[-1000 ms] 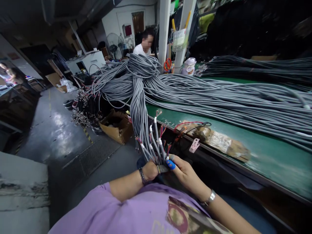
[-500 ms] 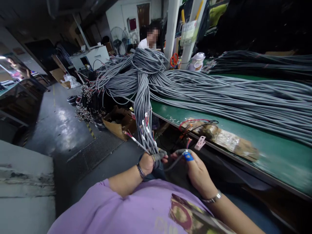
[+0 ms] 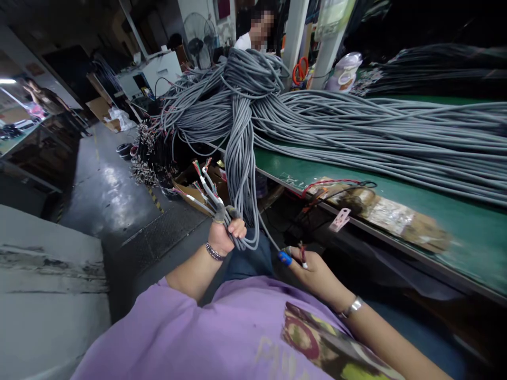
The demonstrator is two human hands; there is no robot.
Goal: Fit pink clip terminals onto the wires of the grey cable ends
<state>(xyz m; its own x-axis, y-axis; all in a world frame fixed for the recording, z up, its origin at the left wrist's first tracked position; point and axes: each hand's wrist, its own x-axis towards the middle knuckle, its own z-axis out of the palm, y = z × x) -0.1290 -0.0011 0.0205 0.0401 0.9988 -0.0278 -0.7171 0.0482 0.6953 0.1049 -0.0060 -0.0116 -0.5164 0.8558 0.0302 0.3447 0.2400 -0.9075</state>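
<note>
My left hand [image 3: 224,232] is closed around several grey cables [image 3: 201,194], whose stripped ends with coloured wires and white bands fan out above the fist. The cables loop below the hand and run up into a hanging bundle [image 3: 241,153]. Dark coverings show on some fingertips. To the right and lower, my right hand [image 3: 309,266] pinches a single grey cable [image 3: 270,236], with blue tape around the thumb. A tuft of dark red wires with a white band [image 3: 303,257] stands up by its palm.
Grey cables [image 3: 380,137] lie along the green bench [image 3: 285,171], knotted at its left end. A taped cardboard piece [image 3: 392,219] and a pink clip [image 3: 339,219] are at the bench's front edge. An open cardboard box [image 3: 190,182] sits below. A co-worker [image 3: 255,34] is behind the bench.
My left hand has turned upward and left with its cables, their ends now fanned out. My right hand has drawn apart from it, lower, holding one cable. The view has shifted slightly.
</note>
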